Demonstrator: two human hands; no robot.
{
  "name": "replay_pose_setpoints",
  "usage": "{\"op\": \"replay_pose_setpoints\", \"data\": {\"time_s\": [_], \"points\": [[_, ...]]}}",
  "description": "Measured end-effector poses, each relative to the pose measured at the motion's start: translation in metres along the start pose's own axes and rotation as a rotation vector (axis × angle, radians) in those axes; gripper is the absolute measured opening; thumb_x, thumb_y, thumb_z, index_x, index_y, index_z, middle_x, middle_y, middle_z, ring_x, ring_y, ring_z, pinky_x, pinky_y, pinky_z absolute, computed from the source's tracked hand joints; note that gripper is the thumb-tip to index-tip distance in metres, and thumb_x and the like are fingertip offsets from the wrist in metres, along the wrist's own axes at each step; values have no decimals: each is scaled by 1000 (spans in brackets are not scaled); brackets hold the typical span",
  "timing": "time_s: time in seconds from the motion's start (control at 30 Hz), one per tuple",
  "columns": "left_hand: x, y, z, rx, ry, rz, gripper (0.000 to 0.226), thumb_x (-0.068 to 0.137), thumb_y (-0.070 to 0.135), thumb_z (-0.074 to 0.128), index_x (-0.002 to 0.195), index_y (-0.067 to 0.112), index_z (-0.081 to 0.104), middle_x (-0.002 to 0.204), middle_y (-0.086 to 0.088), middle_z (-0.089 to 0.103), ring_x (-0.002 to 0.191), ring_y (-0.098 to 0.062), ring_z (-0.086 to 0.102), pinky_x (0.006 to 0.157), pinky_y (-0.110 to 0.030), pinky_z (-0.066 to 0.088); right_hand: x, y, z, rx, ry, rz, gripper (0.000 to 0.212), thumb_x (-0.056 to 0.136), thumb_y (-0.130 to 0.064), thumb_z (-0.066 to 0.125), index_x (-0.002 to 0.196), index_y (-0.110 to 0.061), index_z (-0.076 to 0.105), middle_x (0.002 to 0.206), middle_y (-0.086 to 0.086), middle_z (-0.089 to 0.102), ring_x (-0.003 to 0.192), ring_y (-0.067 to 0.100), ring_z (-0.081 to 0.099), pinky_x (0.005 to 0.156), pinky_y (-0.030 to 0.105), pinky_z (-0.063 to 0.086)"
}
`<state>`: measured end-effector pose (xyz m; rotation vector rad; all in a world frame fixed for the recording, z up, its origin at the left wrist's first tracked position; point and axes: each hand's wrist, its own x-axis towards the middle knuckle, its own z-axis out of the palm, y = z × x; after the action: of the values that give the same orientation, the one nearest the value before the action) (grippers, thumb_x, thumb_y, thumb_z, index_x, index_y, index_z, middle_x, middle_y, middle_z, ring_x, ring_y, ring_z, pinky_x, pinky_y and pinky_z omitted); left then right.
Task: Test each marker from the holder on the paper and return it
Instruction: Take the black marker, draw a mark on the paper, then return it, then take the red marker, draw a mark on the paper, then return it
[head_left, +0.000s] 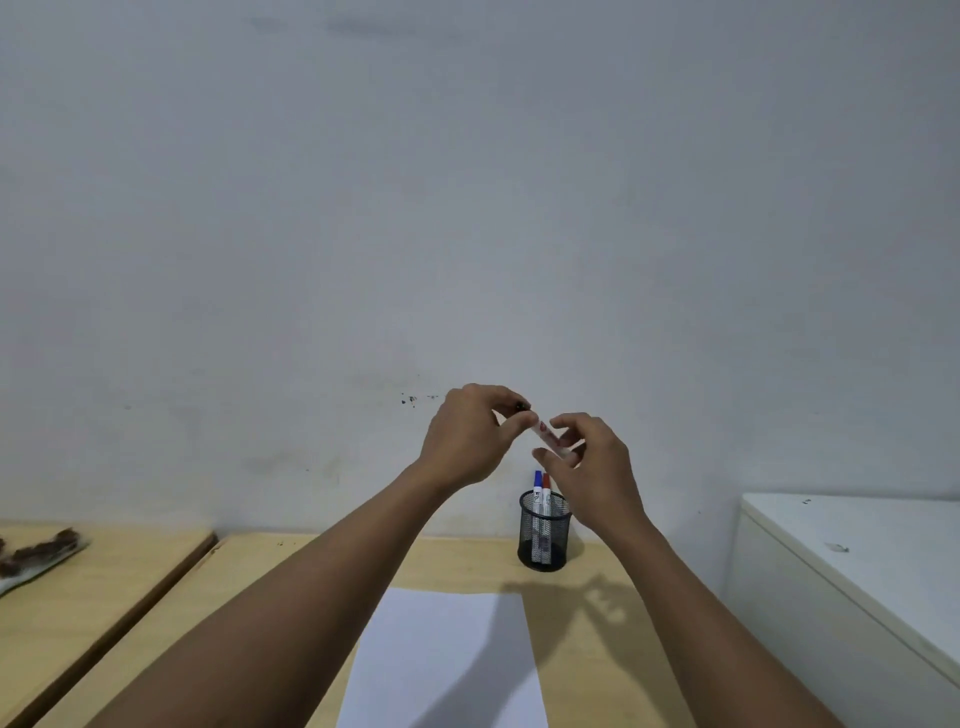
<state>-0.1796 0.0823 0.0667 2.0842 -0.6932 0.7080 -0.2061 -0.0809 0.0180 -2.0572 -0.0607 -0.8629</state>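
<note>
White paper (441, 660) lies flat on the wooden desk (613, 649) in front of the person, and no ink mark shows on the part in view, so by that sign no marker has been tested on it yet, though its near end runs out of frame. Behind the sheet stands a black mesh holder (544, 530) with two markers upright inside, one blue-capped (537, 477) and one red-capped (546, 480). A third marker (543, 431) is held in the air above the holder, between both hands: the left hand (467, 441) is closed on its dark upper end, which looks like the cap, and the right hand (592, 462) pinches the white barrel lower down with fingers and thumb. Whether the cap is seated or already loose is too small to tell. My reading is that this is an uncapping step for the first marker, near the start of the task. Left to do, as far as shown: draw with this one on the sheet, recap it, drop it back in the holder, then repeat with the blue and the red.
</note>
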Motion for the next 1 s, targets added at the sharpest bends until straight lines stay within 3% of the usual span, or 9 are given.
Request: {"op": "replay_pose_setpoints", "data": {"time_s": [0.13,0.3,0.4,0.5,0.67,0.8,0.9,1.0], "points": [[22,0,27,45,-57,47,27,87,42,70,104,22,77,94,8,78,71,-4,62,71,-29,55,28,21,7,-42,22,-47,9,87,-20,76,93,-21,68,95,-2,65,70,7,60,68,31,53],[46,-31,67,119,-66,-18,38,93,53,56,111,23,73,97,9,75,86,-9,67,74,-30,54,61,65,14,-39,40,22,7,92,-17,71,95,-11,69,91,4,71,79,14,65,65,13,43],[54,-64,99,290,-228,-59,31,95,43,55,117,25,69,99,8,74,95,-13,66,80,-32,53,72,91,24,-31,8,64,27,92,-12,69,119,-11,64,96,3,68,80,13,65,70,20,49],[57,-90,132,383,-389,-77,34,95,37,54,127,28,61,114,1,67,106,-20,63,89,-39,53,76,115,36,-17,-61,69,61,93,-7,66,145,-25,40,94,-4,63,80,13,66,71,25,52],[55,-119,175,461,-510,-104,49,95,29,56,142,30,44,133,-4,53,107,-27,62,89,-42,55,80,145,53,-57,-139,130,63,94,-11,66,145,-29,34,95,-8,59,74,11,66,60,20,49],[54,-136,192,426,-532,-115,45,95,24,54,139,29,46,124,-6,54,103,-29,62,85,-43,55,83,166,66,-110,-175,160,64,91,-20,70,141,-38,34,85,-8,60,78,18,66,72,37,57],[53,-142,199,382,-511,-114,35,94,24,54,129,28,54,115,-4,56,97,-28,62,83,-44,56,82,178,68,-241,-232,119,56,89,-15,67,134,-37,42,79,-10,59,81,17,64,91,38,42],[54,-146,203,327,-460,-119,33,96,26,53,129,28,57,110,-5,56,94,-27,62,80,-43,56,81,184,68,-307,-265,101,43,94,-23,62,132,-35,45,82,-10,60,89,16,61,86,34,27]]}}
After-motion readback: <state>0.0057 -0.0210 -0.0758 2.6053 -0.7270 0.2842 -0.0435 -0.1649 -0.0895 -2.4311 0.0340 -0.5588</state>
